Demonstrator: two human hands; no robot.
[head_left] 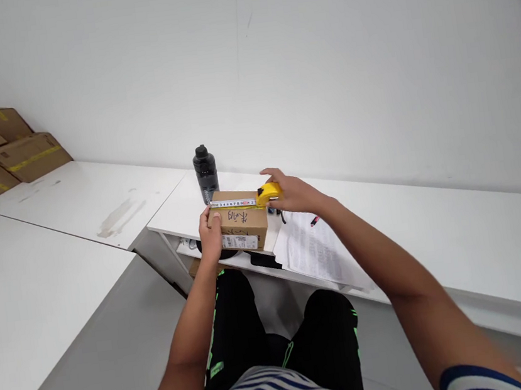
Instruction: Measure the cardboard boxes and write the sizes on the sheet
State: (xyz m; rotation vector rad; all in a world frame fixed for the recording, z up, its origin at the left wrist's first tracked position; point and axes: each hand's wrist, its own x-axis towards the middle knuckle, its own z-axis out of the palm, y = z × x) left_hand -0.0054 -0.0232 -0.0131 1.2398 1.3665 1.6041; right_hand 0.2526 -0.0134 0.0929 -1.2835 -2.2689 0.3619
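Observation:
A small cardboard box (245, 222) with handwriting on top and a white printed label on its front sits at the edge of the white desk. Across its top lies the pulled-out blade of a yellow tape measure (268, 194). My right hand (292, 192) is closed around the tape measure's case at the box's right end. At the left end, my left hand (211, 234) grips the box's corner, its thumb on the top near the blade's tip. Whether the left fingers also pinch the blade is hard to make out.
A dark water bottle (206, 174) stands just behind the box. Printed papers (312, 249) with a pen (315, 220) lie to the right on the desk (411, 227). Several cardboard boxes (32, 156) are stacked at the far left. A white wall rises behind.

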